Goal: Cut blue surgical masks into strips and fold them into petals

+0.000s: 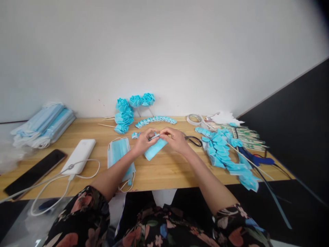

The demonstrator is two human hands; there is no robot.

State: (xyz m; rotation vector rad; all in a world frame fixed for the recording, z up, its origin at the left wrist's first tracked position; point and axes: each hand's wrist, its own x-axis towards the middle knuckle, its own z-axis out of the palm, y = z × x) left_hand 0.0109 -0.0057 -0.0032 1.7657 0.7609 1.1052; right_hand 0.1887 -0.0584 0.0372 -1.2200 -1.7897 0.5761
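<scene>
My left hand [143, 140] and my right hand [174, 138] meet over the middle of the wooden table [164, 171]. Both pinch a folded strip of blue face-mask material [155, 149] between closed fingers; its top edge sits between my fingertips. A flat blue face mask [120, 154] lies just left of my left hand. A small folded blue piece [134, 135] rests beside my left fingers. Black-handled scissors [194, 140] lie right of my right hand.
Blue mask flowers on sticks [128, 109] and a curved row of folded pieces [155, 120] sit at the back. A mask stack [43, 125], white power bank [79, 155] with cable and phone [34, 171] lie left. Folded petals [223, 151], tape roll [194, 119], skewers and glue gun [254, 159] lie right.
</scene>
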